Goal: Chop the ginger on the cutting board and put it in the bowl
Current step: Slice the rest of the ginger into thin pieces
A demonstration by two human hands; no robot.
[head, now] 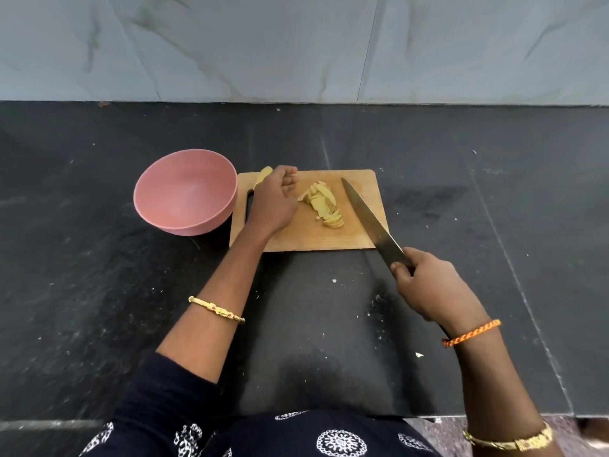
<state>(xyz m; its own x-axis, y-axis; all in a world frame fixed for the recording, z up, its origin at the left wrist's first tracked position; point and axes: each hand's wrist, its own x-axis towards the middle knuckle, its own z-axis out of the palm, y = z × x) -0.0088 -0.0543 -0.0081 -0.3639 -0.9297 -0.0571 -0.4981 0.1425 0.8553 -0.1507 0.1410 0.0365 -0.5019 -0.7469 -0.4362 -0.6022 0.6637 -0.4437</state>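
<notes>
Lying in a loose heap near the middle of the wooden cutting board [329,237], the ginger slices [321,203] are pale yellow, thin and overlapping, strung from about 11 o'clock down to 5 o'clock across the board. A second, uncut ginger piece [264,174] shows at the board's 10 o'clock corner, pinched in the left hand [275,201], whose fingers curl round it while the hand hovers over the left part of the board, just beside the slices. At 3 o'clock of the heap runs the knife [370,219]: its long blade lies slantwise over the right side of the board, tip toward 11 o'clock, near the slices but apart from them. Whether the edge touches the wood cannot be told. The right hand [431,288] grips the handle off the board's 5 o'clock corner, fingers wrapped tightly round it. At 9 o'clock of the board, its rim close to the board's left edge, stands the pink bowl [186,192], with no ginger seen inside. All of this rests on a dark stone counter [99,275] flecked with pale crumbs. Beyond it, at 12 o'clock, rises a grey veined wall [296,44].
</notes>
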